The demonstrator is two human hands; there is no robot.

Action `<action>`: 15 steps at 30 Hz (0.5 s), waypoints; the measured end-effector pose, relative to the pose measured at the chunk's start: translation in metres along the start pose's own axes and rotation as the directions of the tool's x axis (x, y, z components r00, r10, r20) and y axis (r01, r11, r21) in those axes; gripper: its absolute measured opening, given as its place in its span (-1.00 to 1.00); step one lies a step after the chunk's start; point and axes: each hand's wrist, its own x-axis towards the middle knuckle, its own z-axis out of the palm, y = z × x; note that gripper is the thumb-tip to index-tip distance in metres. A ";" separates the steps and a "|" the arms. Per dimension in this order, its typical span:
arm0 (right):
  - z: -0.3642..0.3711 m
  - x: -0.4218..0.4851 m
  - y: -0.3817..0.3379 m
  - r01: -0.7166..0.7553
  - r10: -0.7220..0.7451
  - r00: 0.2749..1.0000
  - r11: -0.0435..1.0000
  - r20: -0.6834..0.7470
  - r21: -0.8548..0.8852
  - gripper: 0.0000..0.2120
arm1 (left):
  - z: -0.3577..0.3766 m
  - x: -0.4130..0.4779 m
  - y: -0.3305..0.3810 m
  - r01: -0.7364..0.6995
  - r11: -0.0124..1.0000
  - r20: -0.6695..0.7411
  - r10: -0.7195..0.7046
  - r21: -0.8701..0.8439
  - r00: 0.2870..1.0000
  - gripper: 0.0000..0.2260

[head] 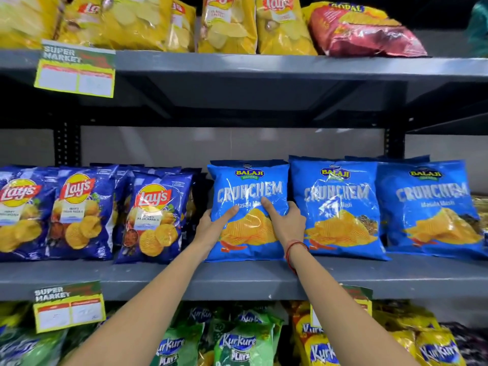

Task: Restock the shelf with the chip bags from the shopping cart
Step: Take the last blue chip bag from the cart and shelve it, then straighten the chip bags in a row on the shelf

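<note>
A light-blue Crunchem chip bag [248,180] stands upright on the grey middle shelf [237,278], between dark-blue Lay's bags and more Crunchem bags. My left hand [214,223] grips its left edge, thumb on the front. My right hand [285,220] holds its right edge, with the forefinger laid across the front. A red thread circles my right wrist. The shopping cart is out of view.
Two more Crunchem bags [340,207] stand to the right, dark-blue Lay's bags [155,215] to the left. Yellow Lay's bags [227,22] and a red bag [364,33] fill the top shelf. Kurkure bags [237,342] sit below. Price tags [75,70] hang from shelf edges.
</note>
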 end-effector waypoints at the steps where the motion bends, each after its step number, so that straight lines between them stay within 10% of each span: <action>1: 0.000 0.000 0.000 0.004 -0.004 1.000 1.000 -0.003 -0.021 -0.23 | 0.000 -0.001 0.000 0.001 0.999 -0.028 0.000 0.047 1.000 -0.51; 10: 0.003 -0.027 -0.025 0.391 -0.421 0.872 0.906 -0.251 -0.161 -0.44 | -0.033 -0.048 0.016 -0.373 0.788 -0.007 0.432 0.490 0.902 -0.50; 15: 0.049 -0.062 -0.055 0.366 -0.377 0.923 0.922 0.076 0.128 -0.60 | -0.093 -0.080 0.027 -0.465 0.542 0.126 0.547 0.700 0.827 -0.78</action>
